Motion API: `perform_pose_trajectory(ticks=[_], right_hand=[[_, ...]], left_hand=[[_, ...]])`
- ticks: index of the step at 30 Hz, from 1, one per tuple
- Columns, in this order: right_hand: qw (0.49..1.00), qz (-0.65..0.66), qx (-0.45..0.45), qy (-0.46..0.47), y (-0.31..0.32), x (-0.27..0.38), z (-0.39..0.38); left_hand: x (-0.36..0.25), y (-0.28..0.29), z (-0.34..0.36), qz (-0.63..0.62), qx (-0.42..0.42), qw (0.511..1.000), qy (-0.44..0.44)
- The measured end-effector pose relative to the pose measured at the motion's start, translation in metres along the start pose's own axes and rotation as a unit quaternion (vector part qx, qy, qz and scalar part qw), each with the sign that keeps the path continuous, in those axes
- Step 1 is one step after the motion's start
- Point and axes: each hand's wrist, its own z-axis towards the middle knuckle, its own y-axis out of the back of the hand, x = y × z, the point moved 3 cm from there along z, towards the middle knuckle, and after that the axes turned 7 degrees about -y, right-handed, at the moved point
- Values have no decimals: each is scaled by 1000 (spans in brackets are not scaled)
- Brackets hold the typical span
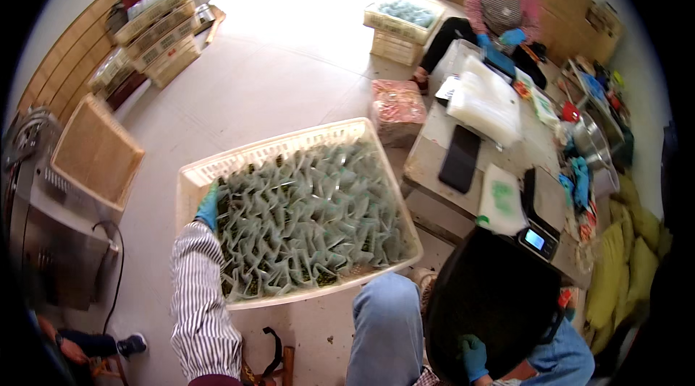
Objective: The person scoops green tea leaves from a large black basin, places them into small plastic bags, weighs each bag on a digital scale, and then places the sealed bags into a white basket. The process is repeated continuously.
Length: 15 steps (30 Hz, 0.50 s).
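My left hand (208, 209), in a blue glove, is at the left end of a cream plastic crate (271, 149). It touches the outer row of small clear packets (311, 212) packed upright with dark green contents. Its fingertips are partly hidden by the packets, so their grip does not show. Near my knees, my right hand (474, 357), also gloved in blue, is over the near part of a large black tub (496, 299). Its fingers are curled, and anything inside them is hidden.
Right of the crate, a low table (434, 147) bears a digital scale (539, 238), a dark flat tray (460, 159) and stacked clear bags (486, 100). A person (503, 10) sits beyond it. Stacked crates (163, 46) and a metal machine (58, 241) stand left; green sacks (612, 277) lie right.
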Motion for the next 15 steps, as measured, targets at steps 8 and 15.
perform_pose_trajectory(ticks=[8,15], right_hand=[[998,-53,-11,17,-3,18,-9],[999,-45,3,6,0,26,-12]], left_hand=[[-139,-150,-97,170,-71,938,-293],[-159,-471,-335,321,250,730,-548]])
